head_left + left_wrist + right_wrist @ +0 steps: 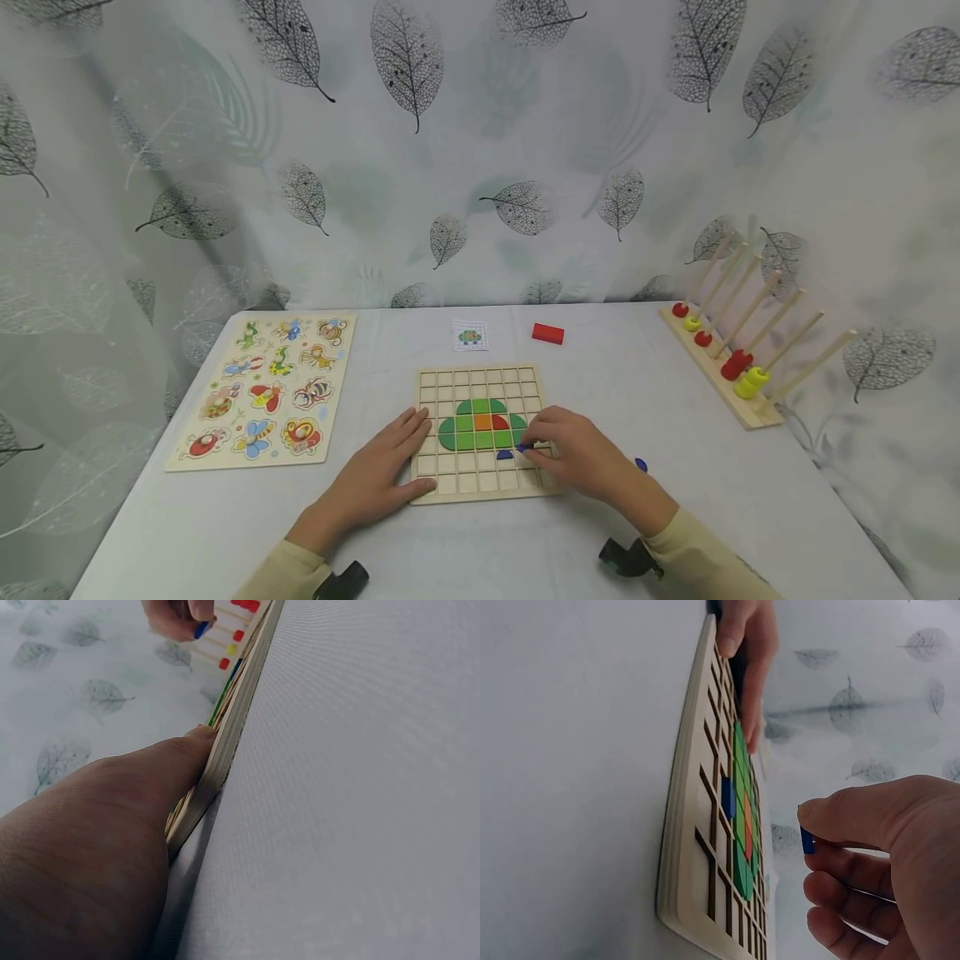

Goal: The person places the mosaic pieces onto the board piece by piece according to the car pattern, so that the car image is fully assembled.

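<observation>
A square wooden grid board [446, 484] lies on the table, with green, orange and red pieces set in its middle cells. One blue half-round piece [505, 455] sits in a cell below the green ones. My left hand [378, 467] rests along the board's left edge, its thumb [176, 761] on the near left corner. Between thumb and fingertips my right hand [581, 454] pinches a small blue piece [807, 840], held just above the right part of the board. Another blue piece [641, 464] lies on the table beside the right wrist.
A picture card [470, 335] and a red block [548, 333] lie behind the board. To the left is an insect puzzle board [262, 387]. At the right stands a peg rack [720, 367] with red and yellow beads. A leaf-patterned curtain [480, 150] hangs behind the table.
</observation>
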The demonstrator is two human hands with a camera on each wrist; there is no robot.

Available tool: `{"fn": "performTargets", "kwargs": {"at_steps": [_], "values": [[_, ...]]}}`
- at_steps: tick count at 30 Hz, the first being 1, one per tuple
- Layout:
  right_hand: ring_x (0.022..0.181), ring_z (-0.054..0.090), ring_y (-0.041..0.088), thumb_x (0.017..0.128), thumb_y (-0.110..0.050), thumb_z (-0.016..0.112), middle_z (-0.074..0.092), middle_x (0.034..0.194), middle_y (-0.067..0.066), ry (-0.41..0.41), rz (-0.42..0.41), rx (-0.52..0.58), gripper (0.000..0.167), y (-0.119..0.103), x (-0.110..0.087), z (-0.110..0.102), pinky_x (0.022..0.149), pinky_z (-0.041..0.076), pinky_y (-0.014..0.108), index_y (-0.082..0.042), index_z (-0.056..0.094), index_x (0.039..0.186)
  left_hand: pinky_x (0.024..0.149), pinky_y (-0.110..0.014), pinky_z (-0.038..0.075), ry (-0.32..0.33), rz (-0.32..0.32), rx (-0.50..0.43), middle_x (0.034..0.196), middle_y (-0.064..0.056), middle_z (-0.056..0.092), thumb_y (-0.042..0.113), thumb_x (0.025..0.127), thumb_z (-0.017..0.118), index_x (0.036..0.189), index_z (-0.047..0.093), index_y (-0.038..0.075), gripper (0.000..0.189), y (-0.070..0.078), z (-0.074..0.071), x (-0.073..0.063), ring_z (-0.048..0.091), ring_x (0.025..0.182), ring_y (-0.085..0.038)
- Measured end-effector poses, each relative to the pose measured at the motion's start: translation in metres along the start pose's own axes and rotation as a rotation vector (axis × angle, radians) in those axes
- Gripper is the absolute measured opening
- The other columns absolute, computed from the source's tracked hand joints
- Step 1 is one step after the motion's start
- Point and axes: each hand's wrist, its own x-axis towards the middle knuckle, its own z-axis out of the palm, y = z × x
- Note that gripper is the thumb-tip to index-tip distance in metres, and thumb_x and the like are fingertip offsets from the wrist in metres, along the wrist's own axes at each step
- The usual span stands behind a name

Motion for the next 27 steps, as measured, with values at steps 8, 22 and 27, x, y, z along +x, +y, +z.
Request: {"fn": "performTargets", "kwargs": {"at_steps": [8, 22, 27], "values": [[0.095, 0.059, 0.005, 0.092, -0.02, 0.09, 0.064, 0.099, -0.017, -0.037, -0.009, 0.027, 0.012, -0.001, 0.004, 0.014, 0.085, 0.06, 0.029, -0.022, 0.083, 0.102, 0.127, -0.055, 0.031, -0.005, -0.002, -0.003, 0.177, -0.004, 0.029, 0.063, 0.101, 0.066, 0.167, 0.041, 0.006, 0.091, 0.0, 0.0, 0.0, 0.021, 0.164, -0.028], [0.089, 0.057, 0.005, 0.092, -0.015, 0.089, 0.065, 0.094, -0.013, -0.06, -0.049, 0.018, 0.008, -0.006, 0.01, 0.029, 0.077, 0.056, 0.024, -0.018, 0.085, 0.099, 0.127, -0.056, 0.031, -0.004, -0.004, -0.004, 0.177, -0.005, 0.029, 0.064, 0.101, 0.066, 0.167, 0.041, 0.006, 0.091, 0.0, 0.0, 0.0, 0.021, 0.164, -0.029], [0.09, 0.058, 0.007, 0.091, -0.014, 0.089, 0.066, 0.095, -0.011, -0.056, -0.079, -0.008, 0.008, -0.006, 0.011, 0.032, 0.078, 0.057, 0.026, -0.016, 0.085, 0.098, 0.127, -0.056, 0.031, -0.01, -0.001, -0.01, 0.177, -0.007, 0.029, 0.062, 0.101, 0.067, 0.168, 0.04, 0.005, 0.092, 0.0, -0.001, 0.0, 0.021, 0.164, -0.029]]}}
